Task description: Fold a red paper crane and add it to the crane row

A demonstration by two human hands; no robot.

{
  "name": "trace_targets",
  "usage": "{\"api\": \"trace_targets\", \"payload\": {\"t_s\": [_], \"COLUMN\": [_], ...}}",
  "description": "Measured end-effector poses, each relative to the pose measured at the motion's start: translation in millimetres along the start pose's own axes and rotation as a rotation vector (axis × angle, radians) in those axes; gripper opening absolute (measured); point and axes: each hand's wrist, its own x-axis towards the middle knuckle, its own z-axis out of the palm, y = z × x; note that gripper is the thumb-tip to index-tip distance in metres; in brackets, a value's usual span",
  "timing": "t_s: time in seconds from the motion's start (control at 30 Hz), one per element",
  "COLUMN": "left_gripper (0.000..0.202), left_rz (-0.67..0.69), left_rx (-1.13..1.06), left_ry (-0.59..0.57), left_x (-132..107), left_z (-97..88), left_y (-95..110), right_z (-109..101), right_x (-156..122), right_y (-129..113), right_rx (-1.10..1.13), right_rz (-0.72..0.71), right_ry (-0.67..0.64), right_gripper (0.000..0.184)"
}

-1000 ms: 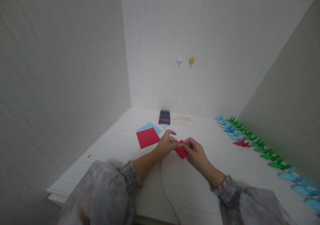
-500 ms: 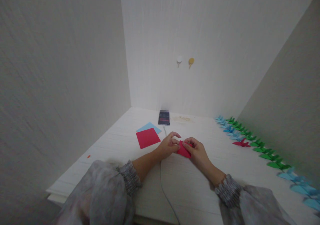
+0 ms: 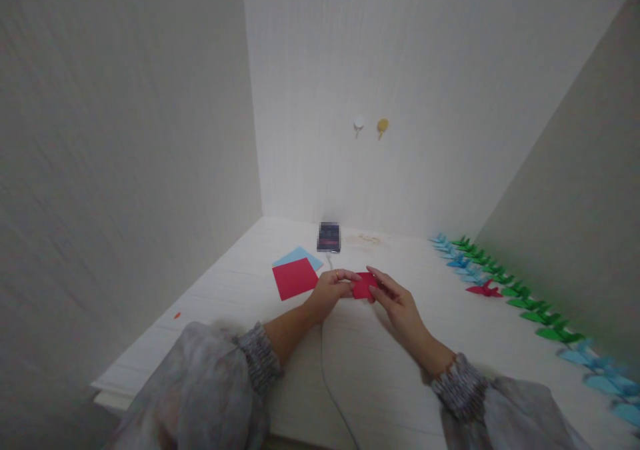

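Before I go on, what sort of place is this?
Probably a desk nook for paper craft: a white tabletop against plain walls, a small red paper being held, and lines of folded paper figures along the right side.

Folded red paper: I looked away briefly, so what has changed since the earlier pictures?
The folded red paper has turned squarer to the person and shifted slightly away from them. The right hand has straightened its fingers somewhat; it and the left hand still hold the paper. The flat red sheet, light blue sheet, phone and paper birds stayed put.
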Motion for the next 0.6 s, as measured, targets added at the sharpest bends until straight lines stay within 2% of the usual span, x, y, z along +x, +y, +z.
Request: {"api": "trace_targets", "payload": {"t_s": [0.1,0.23,0.4,0.6], "left_gripper": [0.019,0.028,0.035,0.026], "left_rz": [-0.024,-0.030,-0.018,0.048], "left_rx": [-0.071,-0.044,0.000,0.038], "left_ry": [0.009,-0.017,-0.047,-0.051], "left_x": [-1.1,-3.3,-2.6,-0.7], "left_z": [3.3,4.3,0.3,-0.5], "left_y": [3.2,5.1,1.1,-1.3], "right_z": [-3.8,-5.6,-2.3,0.5], "right_x": [-0.3,0.7,1.4,1.1], "right_y": [-3.4,-9.1,-14.1,-10.5], "right_rx": [-0.093,-0.126,-0.029,0.045], "right_rz": [-0.052,-0.072,-0.004,0.012], "right_ry": [-0.060,-0.088,-0.072,-0.064], "right_gripper": [0.032,0.022,0.024,0.015]}}
